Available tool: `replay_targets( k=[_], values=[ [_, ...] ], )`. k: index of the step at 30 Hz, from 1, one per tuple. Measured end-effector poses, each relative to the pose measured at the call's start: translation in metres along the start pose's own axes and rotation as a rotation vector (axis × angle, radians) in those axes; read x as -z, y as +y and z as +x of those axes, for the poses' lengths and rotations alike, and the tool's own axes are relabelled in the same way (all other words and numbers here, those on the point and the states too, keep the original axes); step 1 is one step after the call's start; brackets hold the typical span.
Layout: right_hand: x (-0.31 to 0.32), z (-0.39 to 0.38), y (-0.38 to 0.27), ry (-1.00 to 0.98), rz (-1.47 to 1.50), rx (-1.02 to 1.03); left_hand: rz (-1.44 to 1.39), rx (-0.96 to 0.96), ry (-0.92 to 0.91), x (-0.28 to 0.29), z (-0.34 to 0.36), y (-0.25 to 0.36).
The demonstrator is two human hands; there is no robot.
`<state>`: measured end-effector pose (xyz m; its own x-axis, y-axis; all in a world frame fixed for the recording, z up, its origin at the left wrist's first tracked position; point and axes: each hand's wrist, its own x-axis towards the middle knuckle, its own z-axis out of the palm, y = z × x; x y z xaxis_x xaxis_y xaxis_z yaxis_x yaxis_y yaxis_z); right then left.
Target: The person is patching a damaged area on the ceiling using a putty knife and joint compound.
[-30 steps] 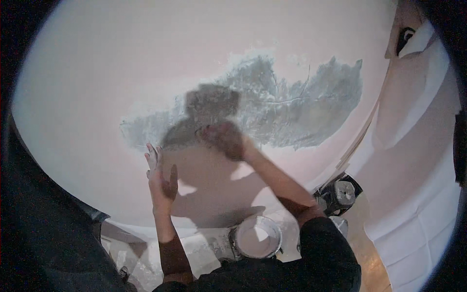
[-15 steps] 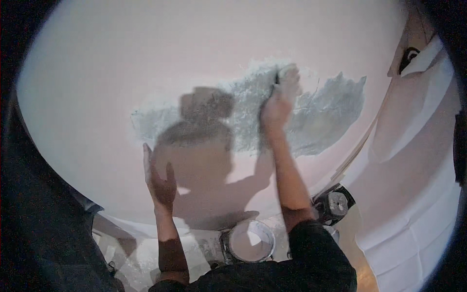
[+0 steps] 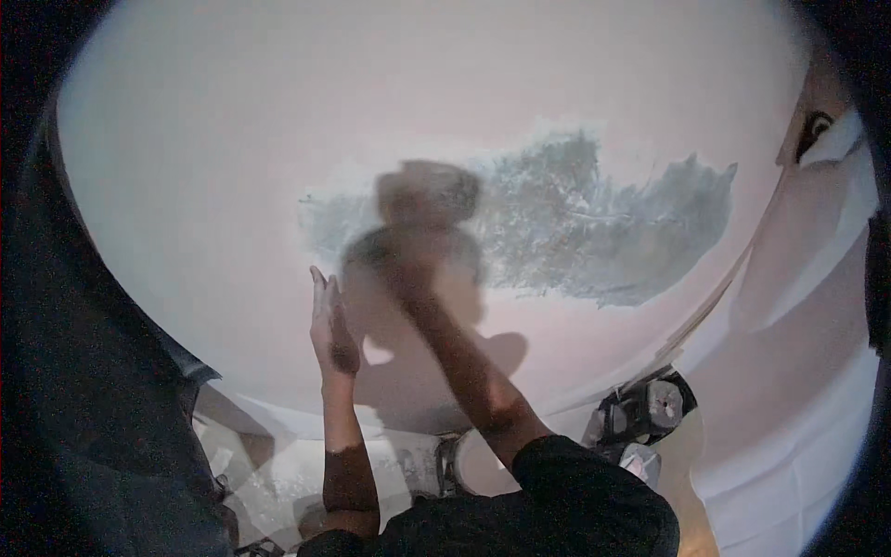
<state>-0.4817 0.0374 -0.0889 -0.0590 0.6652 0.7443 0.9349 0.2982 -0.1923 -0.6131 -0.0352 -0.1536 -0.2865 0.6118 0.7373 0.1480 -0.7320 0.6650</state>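
Note:
A broad pale pinkish wall (image 3: 278, 121) fills most of the view, with a rough grey-white patch (image 3: 613, 232) spread across its middle. My left hand (image 3: 334, 325) is raised at the wall below the patch's left end, fingers stretched out, holding nothing. Over the left part of the patch is my right hand (image 3: 401, 265), arm reaching across my front. Motion and my own dark shadow blur its fingers, so I cannot make out their shape or anything in them.
A round bucket (image 3: 484, 464) stands below me, partly behind my right arm. Dark equipment with a round pale top (image 3: 664, 404) sits to its right. White sheeting (image 3: 798, 371) hangs at the right; dark cloth (image 3: 93, 371) lies along the left. Pale smears mark the floor covering (image 3: 288, 464).
My right hand has swept left and down, from the patch's upper middle to its left part. Earlier something pale showed at its fingers. The view has shifted; my left hand stays open.

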Motion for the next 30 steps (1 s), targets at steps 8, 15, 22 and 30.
replay_targets(
  k=[8, 15, 22, 30],
  values=[
    [0.037, 0.020, 0.132, 0.163, 0.410, -0.026, 0.209, 0.191, -0.046, 0.012, -0.005, 0.007],
    [0.022, -0.005, 0.100, -0.222, -0.010, 0.048, 0.286, 0.029, 0.005, -0.039, -0.009, -0.015],
    [0.050, -0.026, 0.312, 0.193, -0.070, 0.059, 0.218, 0.056, 0.040, -0.065, -0.019, 0.001],
    [0.109, -0.011, 0.283, 0.088, 0.896, -0.524, 0.450, 0.065, 0.004, -0.149, -0.038, 0.020]
  ],
)
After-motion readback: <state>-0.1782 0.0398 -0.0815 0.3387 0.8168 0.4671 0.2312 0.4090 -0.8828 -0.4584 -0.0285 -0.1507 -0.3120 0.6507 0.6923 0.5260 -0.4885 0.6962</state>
